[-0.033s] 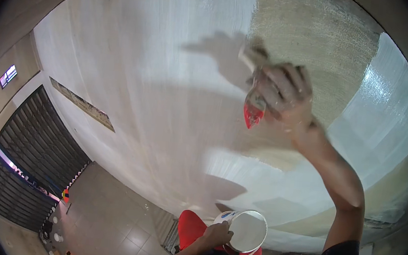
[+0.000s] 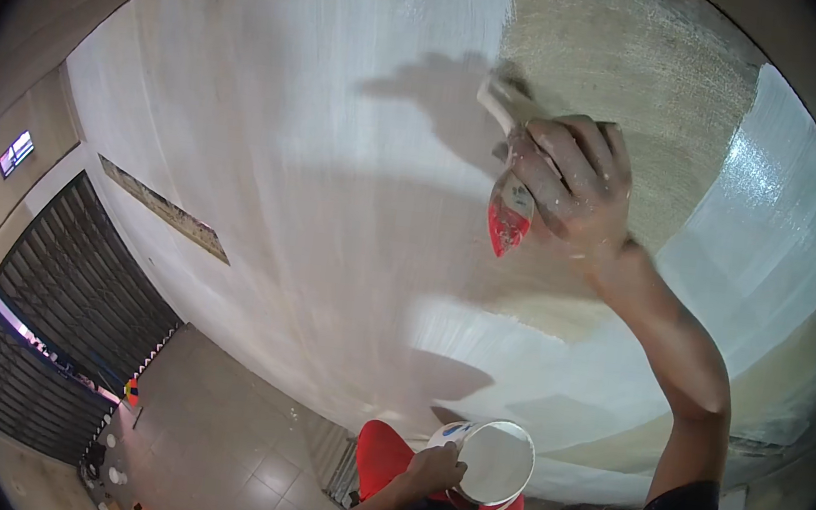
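Note:
Raised against the wall, my right hand (image 2: 567, 183) is closed on a paintbrush with a red-tipped handle (image 2: 508, 221); its pale bristle end (image 2: 497, 94) is over a beige, uncoated-looking patch (image 2: 629, 79), beside the brush's shadow. Streaky white paint (image 2: 329, 65) covers the wall around that patch, looking glossy at the right. Low in the view, my left hand (image 2: 432, 471) grips the near left rim of a white bucket (image 2: 495, 466) with pale paint inside. A red rounded object (image 2: 380, 453), perhaps a chair, shows behind and below the bucket.
At the lower left lies a tiled floor (image 2: 239, 417) by a dark slatted metal gate (image 2: 70, 307), with small scattered objects near its foot. Two small windows (image 2: 15, 153) sit on the left wall. A long narrow recess (image 2: 162, 207) runs along the painted wall.
My right hand and the brush's bristle end have shifted slightly upward on the wall, and the shadow with them. My left hand and the bucket look unchanged.

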